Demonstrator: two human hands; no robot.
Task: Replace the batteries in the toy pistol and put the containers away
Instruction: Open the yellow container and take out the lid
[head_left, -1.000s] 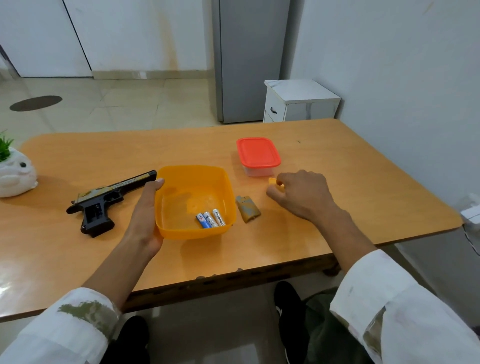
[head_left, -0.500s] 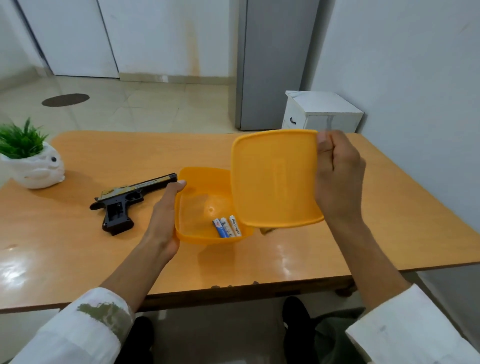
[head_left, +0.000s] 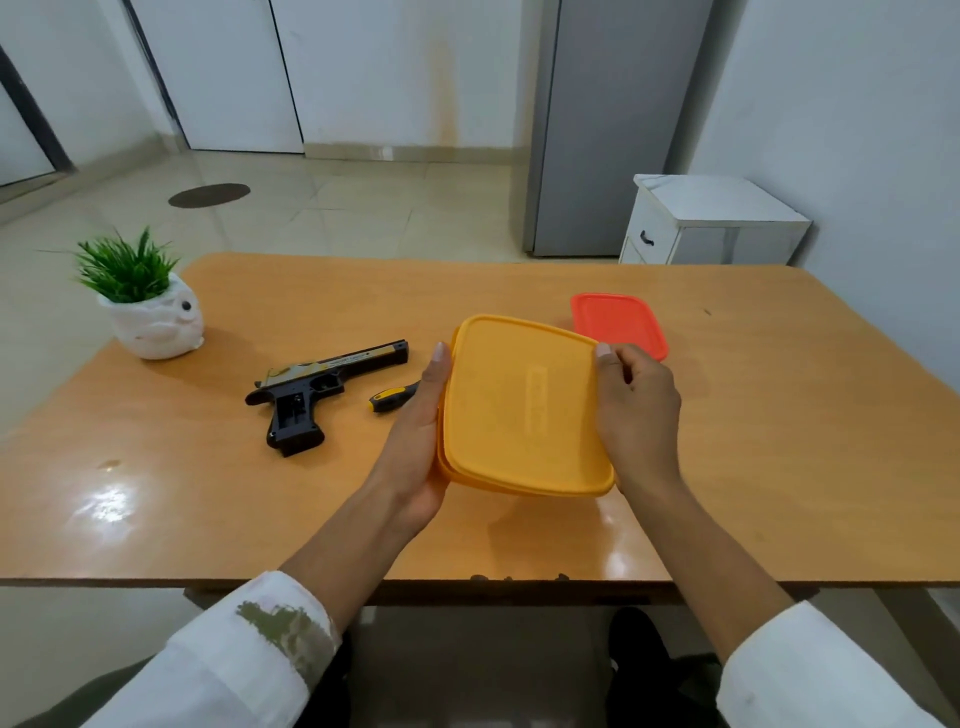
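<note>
The orange lid (head_left: 524, 405) lies over the orange container (head_left: 448, 470), slightly tilted, hiding what is inside. My left hand (head_left: 423, 431) holds the container's left side, thumb stretched along the rim. My right hand (head_left: 636, 410) pinches the lid's right edge with curled fingers. The black and gold toy pistol (head_left: 311, 387) lies on its side to the left of the container, on the table (head_left: 208, 493). Its grip faces me. A red-lidded container (head_left: 618, 322) stands just behind my right hand.
A yellow-and-black screwdriver (head_left: 389, 397) lies between the pistol and my left hand. A white pot with a green plant (head_left: 148, 312) stands at the table's far left. A white cabinet (head_left: 711, 223) and a grey fridge (head_left: 597, 130) stand beyond the table.
My right hand picked the orange lid up from the table, lifted it, then lowered it onto the container. My left hand kept hold of the container. The batteries are now covered.
</note>
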